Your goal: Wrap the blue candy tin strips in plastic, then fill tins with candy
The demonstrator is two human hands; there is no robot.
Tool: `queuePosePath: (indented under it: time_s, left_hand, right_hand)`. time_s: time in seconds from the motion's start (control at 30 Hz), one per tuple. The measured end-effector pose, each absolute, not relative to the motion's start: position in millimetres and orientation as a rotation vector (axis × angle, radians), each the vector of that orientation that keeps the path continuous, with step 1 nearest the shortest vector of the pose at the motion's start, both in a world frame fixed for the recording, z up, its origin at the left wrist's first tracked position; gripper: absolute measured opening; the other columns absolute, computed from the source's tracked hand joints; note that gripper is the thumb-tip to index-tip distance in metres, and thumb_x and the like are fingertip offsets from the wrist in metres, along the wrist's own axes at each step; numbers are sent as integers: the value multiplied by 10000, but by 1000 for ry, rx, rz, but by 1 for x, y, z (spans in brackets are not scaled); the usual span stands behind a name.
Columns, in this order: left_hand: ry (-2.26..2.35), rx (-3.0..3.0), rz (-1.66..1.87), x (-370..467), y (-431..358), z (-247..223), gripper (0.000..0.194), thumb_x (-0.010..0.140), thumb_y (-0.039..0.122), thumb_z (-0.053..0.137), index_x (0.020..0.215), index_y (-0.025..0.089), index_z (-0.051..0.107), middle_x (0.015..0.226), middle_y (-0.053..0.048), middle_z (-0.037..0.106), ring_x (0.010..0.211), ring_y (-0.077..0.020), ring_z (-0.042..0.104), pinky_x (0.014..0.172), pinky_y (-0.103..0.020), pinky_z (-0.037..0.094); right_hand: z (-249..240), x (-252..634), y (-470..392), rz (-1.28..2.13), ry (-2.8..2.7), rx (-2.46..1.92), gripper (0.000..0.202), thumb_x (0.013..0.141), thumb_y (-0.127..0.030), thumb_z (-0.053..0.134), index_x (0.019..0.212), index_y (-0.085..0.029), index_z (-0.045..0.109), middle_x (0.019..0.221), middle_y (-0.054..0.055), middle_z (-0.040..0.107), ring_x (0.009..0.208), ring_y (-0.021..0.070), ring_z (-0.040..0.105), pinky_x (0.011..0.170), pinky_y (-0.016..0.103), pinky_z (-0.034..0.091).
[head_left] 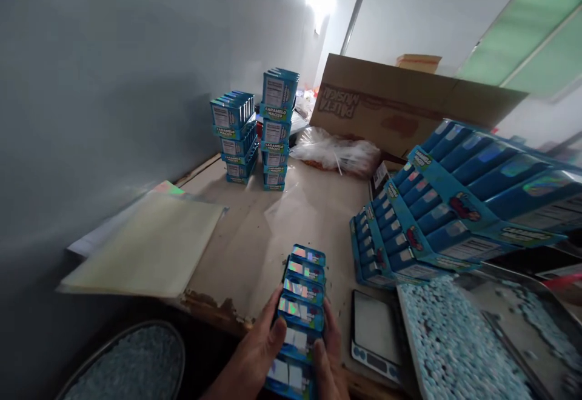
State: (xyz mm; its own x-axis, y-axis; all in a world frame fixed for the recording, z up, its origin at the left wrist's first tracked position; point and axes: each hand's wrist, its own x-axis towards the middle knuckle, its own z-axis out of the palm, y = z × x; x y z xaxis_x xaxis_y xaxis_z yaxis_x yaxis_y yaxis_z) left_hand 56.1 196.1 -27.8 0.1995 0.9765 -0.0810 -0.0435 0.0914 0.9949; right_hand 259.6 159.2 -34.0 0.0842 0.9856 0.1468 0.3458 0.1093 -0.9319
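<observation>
Gripping a row of small blue boxes (301, 303) between left hand (254, 351) and right hand (328, 357), fingers pressed along both sides, at table edge (213, 306). Standing finished: stacked display cartons (259, 130). Waiting: open cartons (409, 230), loose candy tray (454, 345).

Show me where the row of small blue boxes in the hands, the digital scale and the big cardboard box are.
row of small blue boxes (304, 291): head view, on the top face of a middle box.
digital scale (375, 327): head view, on its flat weighing plate.
cardboard box (409, 106): head view, on its brown side wall.
</observation>
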Motion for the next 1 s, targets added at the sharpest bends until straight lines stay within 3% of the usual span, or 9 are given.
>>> queuePosePath:
  time_s: [0.1, 0.2, 0.3, 0.47, 0.63, 0.73, 0.8, 0.87, 1.0]
  left_hand:
    - [1405, 1798, 1058, 33, 263, 12, 424, 1019, 524, 453, 1172, 239, 727, 1139, -107, 765, 1079, -292, 719, 958, -459, 576]
    - [1513, 2281, 1024, 28, 348, 37, 258, 917, 363, 677, 1114, 203, 725, 1134, -114, 743, 1140, -316, 675, 1027, -502, 525]
    - [1431, 2500, 898, 45, 404, 30, 56, 865, 213, 705, 810, 203, 700, 929, -94, 730, 973, -259, 706, 882, -378, 573]
    - [1374, 2679, 789, 52, 417, 17, 279, 901, 22, 536, 721, 213, 632, 810, -26, 692, 836, -161, 668, 747, -241, 518]
    - [1431, 2669, 838, 30, 426, 36, 197, 970, 108, 527, 875, 173, 686, 853, -7, 680, 887, -148, 648, 814, -255, 488]
    - [1503, 2582, 1023, 32, 423, 43, 162, 986, 209, 569, 1085, 171, 691, 1092, -63, 701, 1130, -218, 621, 1043, -365, 453]
    - [1600, 2390, 1225, 42, 407, 44, 295, 987, 313, 594, 1240, 165, 626, 1254, -118, 653, 1238, -265, 573, 1118, -437, 414]
    - [1534, 2020, 1269, 57, 382, 42, 386, 966, 419, 612, 1255, 165, 589, 1215, -131, 659, 1168, -266, 614, 1051, -441, 479]
    - [1007, 1405, 726, 78, 331, 40, 432, 849, 536, 708, 1087, 186, 618, 952, -54, 697, 873, -218, 682, 760, -337, 565]
  right_hand:
    - [15, 293, 201, 735, -1436, -1574, 266, 959, -504, 511, 1094, -523, 739, 1099, -8, 786, 1052, 334, 744, 880, 505, 615]
    - [55, 309, 288, 401, -1459, -1651, 294, 901, -471, 621, 1020, -239, 757, 1020, 102, 784, 980, 332, 736, 886, 493, 583]
    - [59, 296, 377, 409, -1895, -1556, 341, 871, -232, 607, 1180, -151, 726, 1142, 120, 768, 1035, 250, 719, 937, 376, 550]
    - [36, 262, 436, 87, -2538, -1425, 445, 839, -87, 622, 1260, -189, 725, 1331, 77, 707, 1249, 237, 598, 1065, 317, 406]
    - [31, 257, 431, 48, -2480, -1545, 243, 979, -163, 553, 1040, -201, 785, 1050, 99, 785, 1093, 224, 647, 961, 331, 394]
    - [31, 262, 427, 20, -2340, -1728, 217, 999, -267, 571, 988, -213, 782, 988, 95, 789, 956, 220, 686, 791, 314, 407]
    - [31, 268, 424, 31, -2139, -1901, 204, 973, -369, 628, 945, -225, 770, 943, 69, 790, 868, 211, 698, 686, 296, 378]
    - [30, 273, 418, 61, -1909, -2051, 216, 930, -429, 682, 872, -230, 741, 869, 31, 780, 784, 188, 693, 621, 279, 336]
    - [27, 274, 397, -54, -1857, -2127, 147, 937, -306, 654, 822, -221, 690, 847, 27, 764, 792, 176, 684, 586, 286, 249]
